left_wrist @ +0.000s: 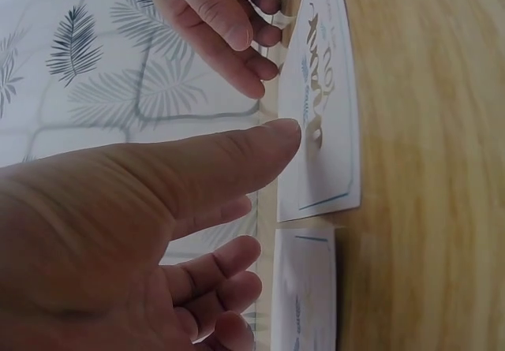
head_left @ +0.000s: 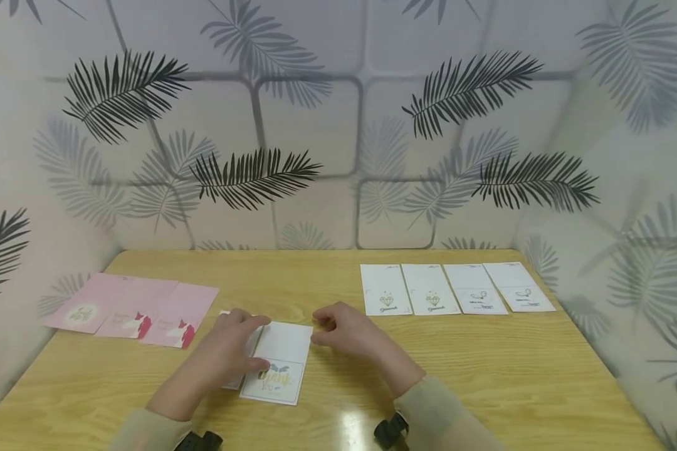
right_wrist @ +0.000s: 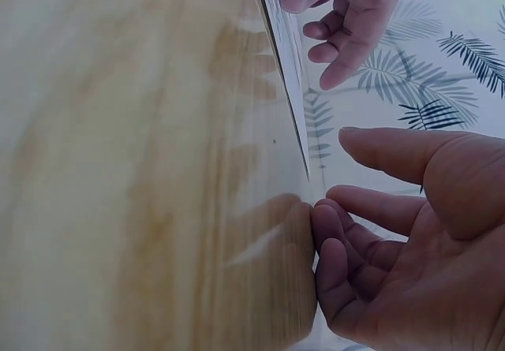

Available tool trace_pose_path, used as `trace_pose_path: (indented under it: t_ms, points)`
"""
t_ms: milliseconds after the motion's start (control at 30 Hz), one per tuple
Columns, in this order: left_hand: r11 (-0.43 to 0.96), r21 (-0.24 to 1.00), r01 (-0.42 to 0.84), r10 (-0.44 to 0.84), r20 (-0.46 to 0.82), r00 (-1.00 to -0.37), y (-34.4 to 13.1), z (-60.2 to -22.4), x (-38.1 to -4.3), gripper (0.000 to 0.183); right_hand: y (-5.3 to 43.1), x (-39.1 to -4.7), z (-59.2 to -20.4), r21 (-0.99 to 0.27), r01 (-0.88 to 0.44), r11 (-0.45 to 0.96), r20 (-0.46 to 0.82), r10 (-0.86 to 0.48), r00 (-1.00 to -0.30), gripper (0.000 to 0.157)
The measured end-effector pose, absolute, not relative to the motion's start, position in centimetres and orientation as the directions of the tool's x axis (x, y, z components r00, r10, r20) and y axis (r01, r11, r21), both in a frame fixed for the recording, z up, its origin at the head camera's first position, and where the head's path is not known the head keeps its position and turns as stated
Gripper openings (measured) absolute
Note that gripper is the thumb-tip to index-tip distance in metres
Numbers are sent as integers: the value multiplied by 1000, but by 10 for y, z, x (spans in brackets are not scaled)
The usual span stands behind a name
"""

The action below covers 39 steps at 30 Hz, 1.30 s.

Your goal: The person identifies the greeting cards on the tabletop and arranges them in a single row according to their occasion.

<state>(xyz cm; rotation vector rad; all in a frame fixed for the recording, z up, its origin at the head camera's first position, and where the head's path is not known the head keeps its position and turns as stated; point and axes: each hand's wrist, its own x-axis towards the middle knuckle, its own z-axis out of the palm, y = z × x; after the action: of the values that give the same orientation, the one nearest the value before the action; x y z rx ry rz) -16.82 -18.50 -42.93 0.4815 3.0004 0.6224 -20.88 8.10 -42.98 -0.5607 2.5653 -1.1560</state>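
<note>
A white folded-style card with gold "Thank You" lettering (head_left: 284,344) lies at the front middle of the wooden table. My left hand (head_left: 231,344) is over its left edge, the thumb reaching above the lettering and the fingers spread toward the far corner. Partly beneath that hand lies a second white card (head_left: 234,383), mostly hidden. In the left wrist view its small print shows beside the first card. My right hand (head_left: 346,329) is just off the card's right edge, fingers loosely bent and thumb apart, holding nothing. Whether the left thumb touches the card is hard to tell.
Three pink cards (head_left: 197,300) overlap in a row at the left. Several white cards with diamond and script prints (head_left: 429,272) stand in a row flat at the back right. Behind the wooden table (head_left: 457,376) rises a leaf-patterned wall covering (head_left: 316,219).
</note>
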Motion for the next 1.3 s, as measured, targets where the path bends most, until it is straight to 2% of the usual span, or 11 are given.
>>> trace_pose_path:
  t_ms: [633,967,1300]
  points:
    - [880,368,300,303,52,-952,-180,-435,-168,72,74,-216,-427,-708,-241,664,-107,-438,-893,39]
    - [888,359,287,291,44,-956,-176,-436,-168,73,72,-215,-425,-693,-221,686,-125,-416,-901,25]
    - [892,360,273,279,36,-960,-175,-438,-169,74,72,-215,-423,-688,-192,700,-140,-388,-911,21]
